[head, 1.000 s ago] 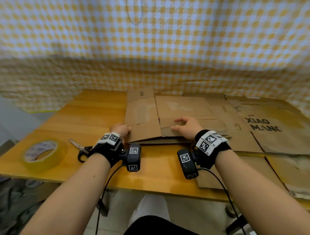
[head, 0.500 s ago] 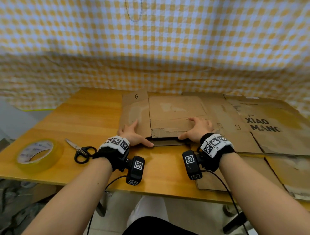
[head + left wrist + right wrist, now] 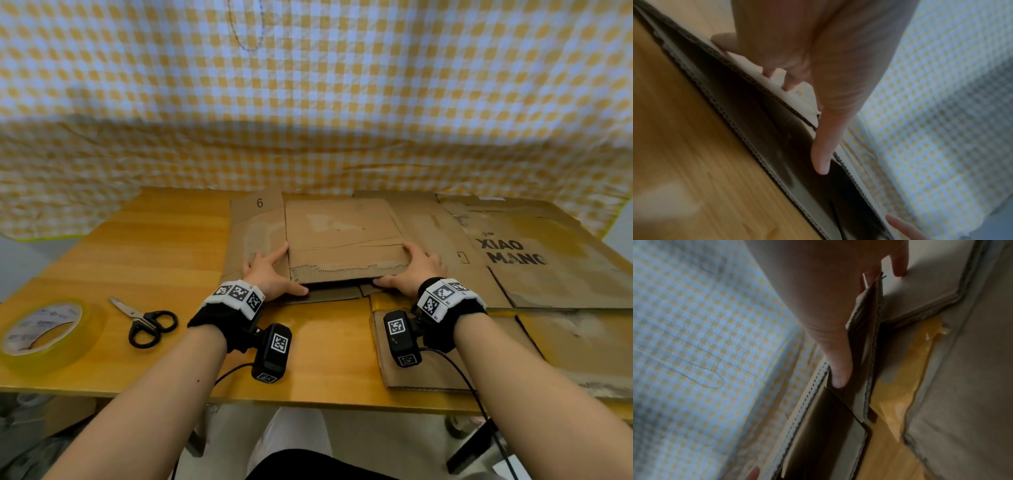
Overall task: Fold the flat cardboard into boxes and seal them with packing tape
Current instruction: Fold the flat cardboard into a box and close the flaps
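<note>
A flat brown cardboard box [image 3: 342, 233] with a "6" on its far left flap lies in the middle of the wooden table [image 3: 154, 246]. Its upper layer is lifted a little at the near edge, leaving a dark gap. My left hand [image 3: 270, 274] holds the near left corner, thumb [image 3: 822, 155] in the gap and fingers [image 3: 768, 71] on top. At the near right corner my right hand [image 3: 414, 270] holds the layer the same way, its thumb [image 3: 838, 369] under a flap [image 3: 867, 331]. A roll of clear packing tape [image 3: 44, 329] sits at the front left.
Black-handled scissors [image 3: 147, 322] lie between the tape and my left arm. More flat cardboard [image 3: 548, 260], printed "XIAO MANG", covers the table's right side, with another sheet [image 3: 438, 370] at the front right edge. A yellow checked cloth [image 3: 308, 102] hangs behind.
Both hands moved from the top of the cardboard to its near corners. Their thumbs slid under the upper layer, and its near edge has lifted.
</note>
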